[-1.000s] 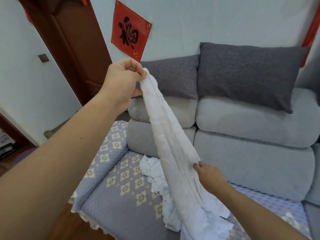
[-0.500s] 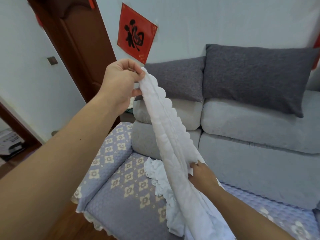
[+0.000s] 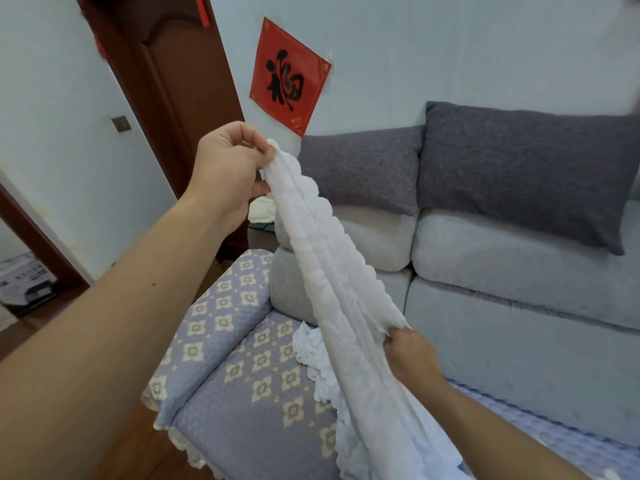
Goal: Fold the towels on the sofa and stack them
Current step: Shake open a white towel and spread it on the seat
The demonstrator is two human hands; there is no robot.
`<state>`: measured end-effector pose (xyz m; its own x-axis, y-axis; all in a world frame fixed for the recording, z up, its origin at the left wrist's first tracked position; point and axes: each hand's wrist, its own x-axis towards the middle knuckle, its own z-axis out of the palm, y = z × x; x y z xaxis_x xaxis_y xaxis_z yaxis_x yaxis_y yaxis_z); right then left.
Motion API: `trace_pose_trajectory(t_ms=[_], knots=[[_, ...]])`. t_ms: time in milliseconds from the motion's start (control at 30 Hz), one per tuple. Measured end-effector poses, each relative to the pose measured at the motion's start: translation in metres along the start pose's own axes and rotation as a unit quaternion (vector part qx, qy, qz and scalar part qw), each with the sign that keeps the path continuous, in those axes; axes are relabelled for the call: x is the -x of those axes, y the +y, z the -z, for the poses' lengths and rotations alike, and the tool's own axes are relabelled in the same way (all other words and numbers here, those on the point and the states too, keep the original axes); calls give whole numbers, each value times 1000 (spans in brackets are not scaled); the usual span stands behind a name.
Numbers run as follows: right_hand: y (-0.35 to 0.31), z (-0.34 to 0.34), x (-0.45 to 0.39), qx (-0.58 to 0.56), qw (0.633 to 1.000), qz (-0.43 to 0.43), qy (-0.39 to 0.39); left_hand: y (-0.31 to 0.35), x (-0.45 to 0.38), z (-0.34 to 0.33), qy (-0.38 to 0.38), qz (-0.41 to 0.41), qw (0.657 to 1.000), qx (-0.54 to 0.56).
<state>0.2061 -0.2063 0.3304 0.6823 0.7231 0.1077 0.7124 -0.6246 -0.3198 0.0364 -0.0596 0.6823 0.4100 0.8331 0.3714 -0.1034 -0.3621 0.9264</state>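
Towel [image 3: 332, 278], white with a scalloped edge, hangs bunched in a long rope above the sofa seat [image 3: 242, 393]. Left hand [image 3: 225, 168] pinches its top end up high, fingers curled round the cloth. From there the long axis slopes down and to the right. Right hand [image 3: 412, 355] grips the right edge partway down; the rest trails onto the seat. Right hand is nearer the loose end, so spreading likely means sliding it further down that edge.

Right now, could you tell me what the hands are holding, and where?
Left hand pinches the white towel at its top end; right hand grips its edge lower down.
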Motion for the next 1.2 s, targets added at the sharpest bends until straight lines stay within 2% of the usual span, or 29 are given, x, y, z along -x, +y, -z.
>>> trace_pose_trajectory(t_ms=[100, 233, 267, 300, 367, 400, 433, 467, 500, 600, 633, 667, 733, 833, 867, 900, 933, 967, 1033, 1067, 1133, 1167, 1200], knots=[[36, 26, -1, 6, 1000, -11, -12, -20, -11, 26, 52, -12, 994, -94], [84, 107, -5, 148, 985, 86, -22, -62, -25, 55, 117, 60, 984, -123], [91, 130, -4, 154, 981, 117, -3, -70, -29, 58, 124, 72, 983, -117], [97, 150, -4, 129, 980, 146, 44, -75, -32, 59, 130, 79, 982, -109], [100, 188, 4, -7, 979, 111, 172, -82, -38, 55, 129, 86, 986, -68], [99, 207, 9, -127, 960, 57, 242, -84, -42, 51, 122, 88, 988, -40], [97, 219, 10, -234, 924, -7, 303, -86, -45, 46, 117, 87, 989, -20], [91, 227, 10, -301, 893, -75, 326, -88, -48, 41, 114, 85, 990, -14], [88, 229, 9, -314, 886, -113, 322, -90, -52, 34, 109, 82, 991, -13], [93, 225, 6, -148, 959, -79, 230, -91, -65, 18, 87, 69, 993, -31], [95, 234, 7, -110, 969, -84, 205, -87, -71, 13, 77, 54, 995, -44], [96, 253, 5, -111, 965, -94, 218, -78, -81, 10, 69, 34, 996, -53], [86, 311, -4, -168, 925, -92, 328, -50, -108, 9, 75, -35, 995, -59], [42, 408, -15, -224, 833, -44, 504, 11, -145, 15, 141, -123, 982, -31], [26, 426, -19, -219, 820, -38, 528, 24, -152, 19, 159, -141, 977, -27], [9, 436, -27, -201, 824, -34, 529, 30, -156, 27, 178, -151, 972, -34], [-7, 435, -35, -177, 846, -27, 502, 26, -160, 38, 197, -148, 967, -58], [-23, 426, -43, -136, 884, -16, 446, 15, -163, 51, 215, -134, 964, -84], [-54, 387, -58, -71, 969, 32, 235, -35, -170, 94, 242, -49, 957, -150], [-71, 363, -60, -75, 990, 54, 104, -64, -170, 122, 257, 10, 951, -174], [-100, 325, -58, -144, 980, 73, -118, -116, -168, 178, 277, 93, 939, -180], [-114, 309, -64, -178, 961, 80, -198, -134, -165, 206, 279, 121, 936, -175], [-125, 295, -76, -165, 949, 72, -259, -151, -163, 230, 279, 146, 933, -172]])
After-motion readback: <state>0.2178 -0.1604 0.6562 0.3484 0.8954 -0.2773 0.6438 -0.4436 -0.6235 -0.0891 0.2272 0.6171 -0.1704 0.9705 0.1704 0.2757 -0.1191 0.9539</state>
